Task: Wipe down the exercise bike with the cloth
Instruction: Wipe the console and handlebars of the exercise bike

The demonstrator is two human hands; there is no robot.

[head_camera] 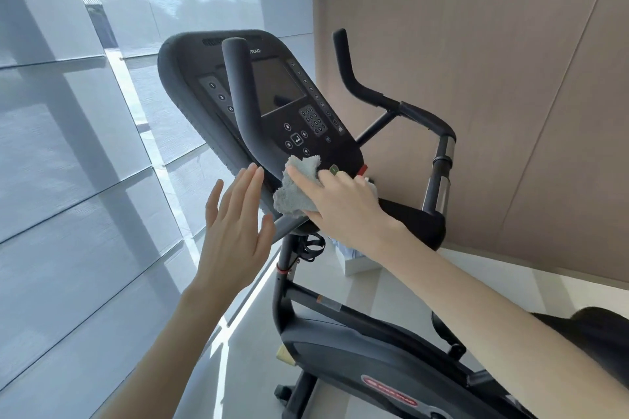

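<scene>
At the lower edge of the console (272, 44), our right hand (343, 204) grips the grey cloth (294, 190), thumb laid along its top and the other fingers curled over the bunched fabric, pressing it against the black panel just below the round control buttons. A small green button (334, 169) and a red tab (363, 169) show just past the knuckles on that same bottom edge. Our left hand (235, 231) is wide open, fingers straight and close together, palm facing the console's left rim; the fingertips (255, 173) reach that rim (whether they actually touch it we cannot tell). The cloth lies between the two hands, hanging a little over the console's lower corner. Above it we see the dark screen (275, 85), a number keypad (313, 121) beside it, and the near handlebar (238, 85) rising upright in front of the panel. The far handlebar (374, 95) bends away to the right towards a chrome-banded grip. Below our arms the exercise bike (340, 360) continues down as a black post and a rounded housing with a red oval badge, standing on a pale floor (248, 343). To the left is a window covered by translucent blinds (68, 146), brightly lit, and behind the bike a tan panelled wall (476, 44).
</scene>
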